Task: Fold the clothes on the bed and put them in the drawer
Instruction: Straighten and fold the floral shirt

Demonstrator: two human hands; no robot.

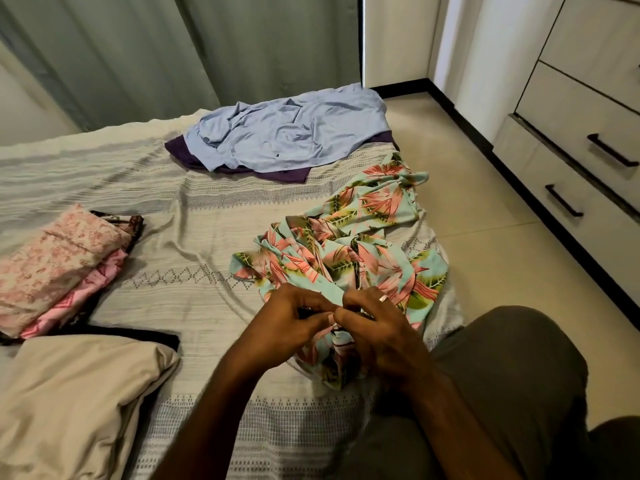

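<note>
— What lies around the hands?
— Beyond them a blue shirt [287,133] on a purple garment [277,174]; to their left a folded pink pile [59,268] and a pillow [76,403].
— And the floral garment [349,251]?
— Crumpled on the bed [194,209]; left hand [294,320] and right hand [381,330] both pinch its near edge. Drawers [571,188] stand right.

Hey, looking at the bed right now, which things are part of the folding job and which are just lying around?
Part of the job:
floral garment, gripped by left hand and right hand
light blue shirt
purple garment beneath it
folded pink stack
drawers, shut

Just lying about:
pillow
bedspread
curtain
</note>
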